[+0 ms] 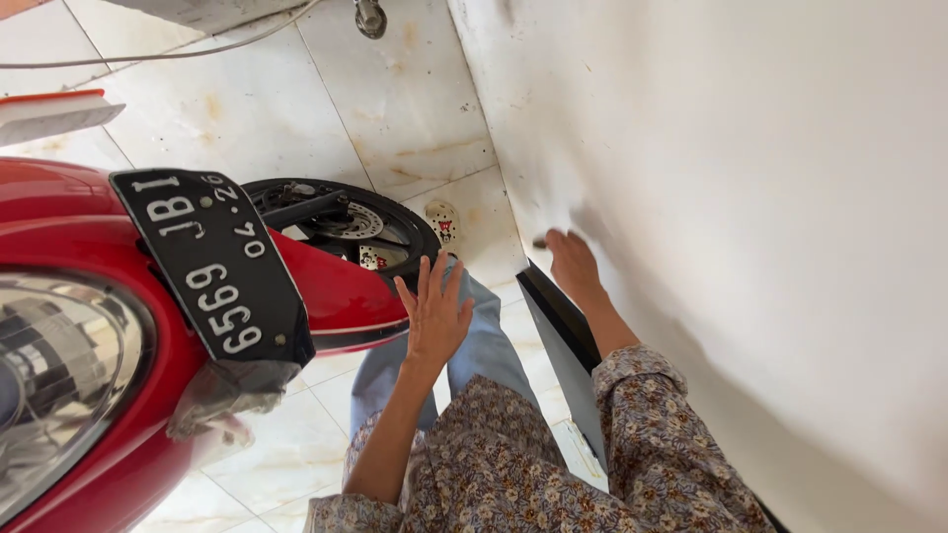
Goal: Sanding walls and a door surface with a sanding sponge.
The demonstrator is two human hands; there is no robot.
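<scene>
My left hand (435,308) is spread open with fingers apart, hovering over my knee in blue trousers (486,341), close to the red front fender (336,291) of a scooter. My right hand (573,266) reaches toward the white wall (731,197) above a dark flat panel (558,316) that leans along the wall's base. A small dark object (540,242) shows at its fingertips; whether the hand grips it I cannot tell. Both arms wear floral sleeves.
A red scooter (89,345) with headlight, black plate (212,266) and front wheel (346,222) fills the left side. White marble floor tiles (395,99) run ahead. A cable (178,49) lies across the floor at the top. The wall closes off the right.
</scene>
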